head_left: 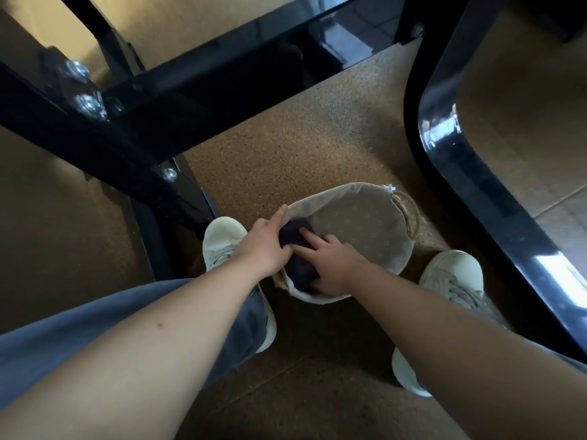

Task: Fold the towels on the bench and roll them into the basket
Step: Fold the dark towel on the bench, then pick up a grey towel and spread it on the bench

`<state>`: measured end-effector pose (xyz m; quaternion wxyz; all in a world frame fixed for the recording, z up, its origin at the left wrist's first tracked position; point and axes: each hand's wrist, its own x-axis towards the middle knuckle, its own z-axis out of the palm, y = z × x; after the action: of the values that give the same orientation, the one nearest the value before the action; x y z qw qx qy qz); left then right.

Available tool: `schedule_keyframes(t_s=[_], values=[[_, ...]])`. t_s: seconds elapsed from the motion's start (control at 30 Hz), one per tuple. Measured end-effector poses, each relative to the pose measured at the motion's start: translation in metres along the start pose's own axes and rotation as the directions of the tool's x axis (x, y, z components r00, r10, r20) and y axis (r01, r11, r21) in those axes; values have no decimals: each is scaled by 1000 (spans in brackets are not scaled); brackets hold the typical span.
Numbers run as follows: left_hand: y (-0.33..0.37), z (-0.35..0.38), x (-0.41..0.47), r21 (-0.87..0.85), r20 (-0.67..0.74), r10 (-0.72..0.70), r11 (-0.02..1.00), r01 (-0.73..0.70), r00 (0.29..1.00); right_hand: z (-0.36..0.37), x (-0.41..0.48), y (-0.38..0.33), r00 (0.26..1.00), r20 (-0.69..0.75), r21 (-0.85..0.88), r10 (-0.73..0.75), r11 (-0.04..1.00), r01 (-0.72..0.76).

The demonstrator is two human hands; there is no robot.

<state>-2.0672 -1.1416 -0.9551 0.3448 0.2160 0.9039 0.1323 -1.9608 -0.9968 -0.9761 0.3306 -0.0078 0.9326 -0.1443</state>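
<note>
A round basket [374, 230] with a pale dotted cloth lining stands on the floor between my feet. A dark navy rolled towel [297, 269] lies inside it against the left wall. My left hand [265, 246] rests on the basket's left rim, index finger pointing up along the rim, thumb touching the towel. My right hand [332, 263] lies on top of the towel with fingers spread and pressing it down; its thumb is around the towel's near end.
Black metal frame bars [178, 100] cross above the floor at the left and back, and a glossy black curved frame [451, 173] runs along the right. My white shoes [222, 236] [451, 274] flank the basket on the speckled brown floor.
</note>
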Motion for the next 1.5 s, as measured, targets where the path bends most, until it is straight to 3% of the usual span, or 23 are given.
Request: schedule_keyframes(t_s=[0.13,0.3,0.73,1.07,1.33,1.5], values=[[9,-6,-15,118,-85,25,993,-15,996,-12,-35,8,979,-152,83,133,989,-121],[34,-14,-46,165,-135,112,982,-89,985,-38,-85,12,883,-322,187,343,937,-295],[108,-49,-118,254,-237,359,920,-299,903,-82,-198,-6,752,-534,275,387,920,-279],[210,-84,-177,302,-329,668,744,-596,667,-122,-300,0,600,-695,265,395,917,-297],[302,-81,-217,319,-341,811,576,-752,476,-133,-392,16,472,-791,270,389,915,-301],[352,-69,-228,334,-347,857,491,-804,380,-137,-444,39,355,-815,307,457,861,-404]])
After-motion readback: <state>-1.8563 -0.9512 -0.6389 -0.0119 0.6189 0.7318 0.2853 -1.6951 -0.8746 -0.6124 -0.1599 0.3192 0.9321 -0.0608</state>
